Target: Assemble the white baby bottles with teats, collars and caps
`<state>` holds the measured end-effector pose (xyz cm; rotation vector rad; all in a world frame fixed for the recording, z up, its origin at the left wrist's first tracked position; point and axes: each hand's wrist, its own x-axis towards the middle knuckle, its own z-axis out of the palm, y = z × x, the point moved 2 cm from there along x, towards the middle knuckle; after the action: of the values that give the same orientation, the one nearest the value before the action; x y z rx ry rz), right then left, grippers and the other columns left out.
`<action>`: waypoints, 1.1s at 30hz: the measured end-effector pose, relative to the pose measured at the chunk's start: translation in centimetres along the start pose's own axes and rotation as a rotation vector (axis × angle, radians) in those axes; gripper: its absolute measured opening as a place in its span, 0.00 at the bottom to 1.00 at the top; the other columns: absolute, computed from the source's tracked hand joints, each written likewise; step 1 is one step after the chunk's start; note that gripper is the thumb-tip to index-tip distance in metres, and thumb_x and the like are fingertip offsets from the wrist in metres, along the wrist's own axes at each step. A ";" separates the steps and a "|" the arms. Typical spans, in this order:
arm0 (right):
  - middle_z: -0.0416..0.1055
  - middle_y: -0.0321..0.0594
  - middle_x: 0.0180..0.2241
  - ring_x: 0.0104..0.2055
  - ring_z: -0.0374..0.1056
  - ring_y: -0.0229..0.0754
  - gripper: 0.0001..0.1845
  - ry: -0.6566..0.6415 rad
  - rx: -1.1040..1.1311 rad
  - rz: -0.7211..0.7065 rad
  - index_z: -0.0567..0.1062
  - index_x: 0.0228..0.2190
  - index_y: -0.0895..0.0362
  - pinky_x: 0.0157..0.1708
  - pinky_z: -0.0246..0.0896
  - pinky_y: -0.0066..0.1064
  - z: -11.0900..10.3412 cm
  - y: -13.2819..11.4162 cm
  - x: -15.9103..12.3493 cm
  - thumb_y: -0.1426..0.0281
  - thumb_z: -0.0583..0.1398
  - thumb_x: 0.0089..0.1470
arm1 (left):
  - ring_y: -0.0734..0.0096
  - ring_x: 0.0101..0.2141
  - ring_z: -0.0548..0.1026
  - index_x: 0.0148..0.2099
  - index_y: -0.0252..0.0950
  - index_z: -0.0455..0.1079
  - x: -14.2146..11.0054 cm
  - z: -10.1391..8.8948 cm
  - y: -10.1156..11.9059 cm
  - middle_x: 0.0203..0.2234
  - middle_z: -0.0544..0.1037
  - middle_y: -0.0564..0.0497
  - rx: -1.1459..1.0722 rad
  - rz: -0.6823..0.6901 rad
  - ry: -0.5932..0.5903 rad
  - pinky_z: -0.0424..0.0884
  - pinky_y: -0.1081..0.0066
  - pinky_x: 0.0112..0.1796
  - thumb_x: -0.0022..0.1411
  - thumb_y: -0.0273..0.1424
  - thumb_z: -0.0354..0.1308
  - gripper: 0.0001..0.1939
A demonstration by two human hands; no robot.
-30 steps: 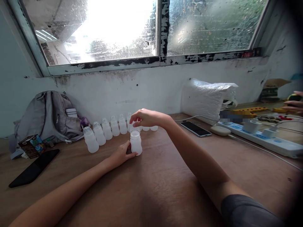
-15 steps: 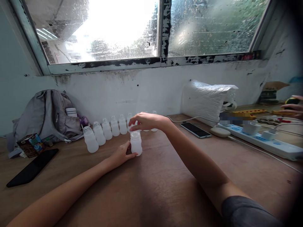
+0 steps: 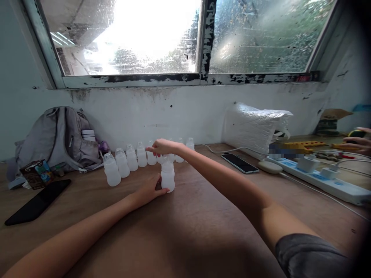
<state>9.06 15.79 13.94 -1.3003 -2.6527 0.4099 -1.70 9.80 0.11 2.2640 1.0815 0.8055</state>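
My left hand (image 3: 150, 188) rests on the table with its thumb and fingers wrapped round the lower part of a small white baby bottle (image 3: 168, 179). The bottle stands upright and has a clear cap. Just above and behind this cap is my right hand (image 3: 164, 146), palm down, its fingers bent and pointing left. Nothing shows between those fingers, though their undersides are partly hidden. Behind both hands runs a curved row of similar bottles (image 3: 112, 172), all upright. My right hand and forearm cover some of the row.
At left are a grey backpack (image 3: 62, 143), a small carton (image 3: 36, 174) and a black tablet-like slab (image 3: 39, 202). At right lie a phone (image 3: 240, 163), a power strip (image 3: 333, 179) with cables, and a silvery padded bag (image 3: 251, 127). Another person's hand (image 3: 359, 142) shows at the far right.
My right hand has shifted slightly left, and its fingers are more bent than before. My left hand keeps its hold on the bottle. The whole view has shifted a little.
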 end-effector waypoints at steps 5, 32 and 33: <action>0.71 0.42 0.25 0.19 0.60 0.33 0.32 0.040 0.012 0.039 0.72 0.22 0.60 0.19 0.54 0.23 1.2 0.8 -0.4 0.46 0.44 0.51 | 0.57 0.38 0.70 0.47 0.43 0.62 -0.2 -0.1 -0.1 0.40 0.72 0.47 -0.005 0.058 0.048 0.67 0.65 0.37 0.50 0.42 0.56 0.22; 0.70 0.47 0.26 0.24 0.65 0.41 0.15 0.088 -0.201 0.231 0.71 0.24 0.60 0.19 0.54 0.26 1.3 0.2 -1.0 0.66 0.49 0.50 | 0.61 0.37 0.70 0.42 0.37 0.61 -0.5 0.1 0.3 0.37 0.72 0.48 0.029 0.061 0.019 0.66 0.65 0.37 0.52 0.41 0.55 0.18; 0.69 0.46 0.26 0.24 0.65 0.41 0.15 0.084 -0.203 0.234 0.71 0.23 0.60 0.19 0.54 0.26 1.3 0.1 -1.0 0.66 0.49 0.50 | 0.61 0.36 0.70 0.41 0.38 0.61 -0.5 0.1 0.4 0.36 0.72 0.48 0.035 0.059 0.024 0.66 0.65 0.36 0.52 0.41 0.56 0.17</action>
<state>9.41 14.87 12.63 -1.6576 -2.5340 0.1119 -1.70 9.17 0.17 2.3301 1.0516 0.8454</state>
